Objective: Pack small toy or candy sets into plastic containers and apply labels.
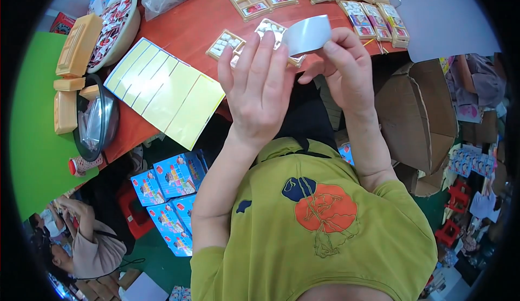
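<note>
The glossy sheet (307,35), pinched near its right corner by the right hand (349,68), should be kept uncreased; the left hand (257,95) is held slightly spread-fingered, contact unclear.

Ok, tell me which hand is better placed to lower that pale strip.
Probably the right hand: its thumb and finger pinch the pale strip at one end, while the left hand shows extended fingers, its grip unclear.
</note>
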Tool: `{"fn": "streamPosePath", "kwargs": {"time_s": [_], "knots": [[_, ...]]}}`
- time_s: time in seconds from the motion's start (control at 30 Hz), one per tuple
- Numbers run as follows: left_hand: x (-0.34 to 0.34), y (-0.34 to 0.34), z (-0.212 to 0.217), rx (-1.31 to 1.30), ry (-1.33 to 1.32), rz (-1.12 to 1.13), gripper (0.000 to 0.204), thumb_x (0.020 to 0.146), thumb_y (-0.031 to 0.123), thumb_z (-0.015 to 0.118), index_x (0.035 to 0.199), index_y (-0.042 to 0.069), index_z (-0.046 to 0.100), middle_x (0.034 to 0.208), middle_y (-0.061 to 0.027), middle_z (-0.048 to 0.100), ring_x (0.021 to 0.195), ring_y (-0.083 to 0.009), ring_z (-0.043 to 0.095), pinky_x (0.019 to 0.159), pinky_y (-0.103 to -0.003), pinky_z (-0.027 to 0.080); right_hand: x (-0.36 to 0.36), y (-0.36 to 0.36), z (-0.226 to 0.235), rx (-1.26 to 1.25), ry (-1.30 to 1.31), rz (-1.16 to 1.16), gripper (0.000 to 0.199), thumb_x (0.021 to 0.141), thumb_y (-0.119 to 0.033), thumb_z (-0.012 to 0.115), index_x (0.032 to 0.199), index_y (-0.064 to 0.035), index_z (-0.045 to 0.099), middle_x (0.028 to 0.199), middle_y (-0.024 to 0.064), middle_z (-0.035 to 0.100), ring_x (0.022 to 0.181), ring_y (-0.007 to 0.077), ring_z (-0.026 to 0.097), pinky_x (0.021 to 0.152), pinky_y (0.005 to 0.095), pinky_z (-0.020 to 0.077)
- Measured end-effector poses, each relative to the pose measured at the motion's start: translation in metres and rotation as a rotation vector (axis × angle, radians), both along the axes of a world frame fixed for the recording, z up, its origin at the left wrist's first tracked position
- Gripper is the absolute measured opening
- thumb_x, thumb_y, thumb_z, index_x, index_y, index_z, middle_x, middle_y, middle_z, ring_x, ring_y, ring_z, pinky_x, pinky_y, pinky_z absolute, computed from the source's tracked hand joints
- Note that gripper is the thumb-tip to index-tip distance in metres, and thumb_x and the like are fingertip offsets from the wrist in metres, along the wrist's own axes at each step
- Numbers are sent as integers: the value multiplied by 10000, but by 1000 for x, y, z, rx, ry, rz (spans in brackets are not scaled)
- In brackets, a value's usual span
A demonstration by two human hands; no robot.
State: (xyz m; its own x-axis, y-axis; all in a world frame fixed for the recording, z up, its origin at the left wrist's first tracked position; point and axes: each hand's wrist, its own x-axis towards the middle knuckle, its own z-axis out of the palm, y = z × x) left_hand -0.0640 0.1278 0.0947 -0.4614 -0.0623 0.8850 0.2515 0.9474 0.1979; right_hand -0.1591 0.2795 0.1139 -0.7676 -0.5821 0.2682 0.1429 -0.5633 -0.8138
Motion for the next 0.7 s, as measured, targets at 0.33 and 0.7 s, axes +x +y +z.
{"fn": "streamPosePath", "kwargs": {"time_s": [0.33,0.7], "knots": [[11,-5,14,1637,-521,-524,224,976,122,657,1077,-72,704,940,-109,740,811,-121,700,717,-245,555,-7,15,0,249,89,-41,260,1037,-150,517,1190,34,620,1063,122,685,882,145,682,706,276,571],[11,-15,-9,1703,-786,-661,399,915,72,715,1284,-36,610,1009,-142,722,747,-186,715,667,-285,579,-18,-8,-21,717,220,68,237,970,-153,670,1138,13,690,1003,26,704,957,82,646,844,243,530]]}}
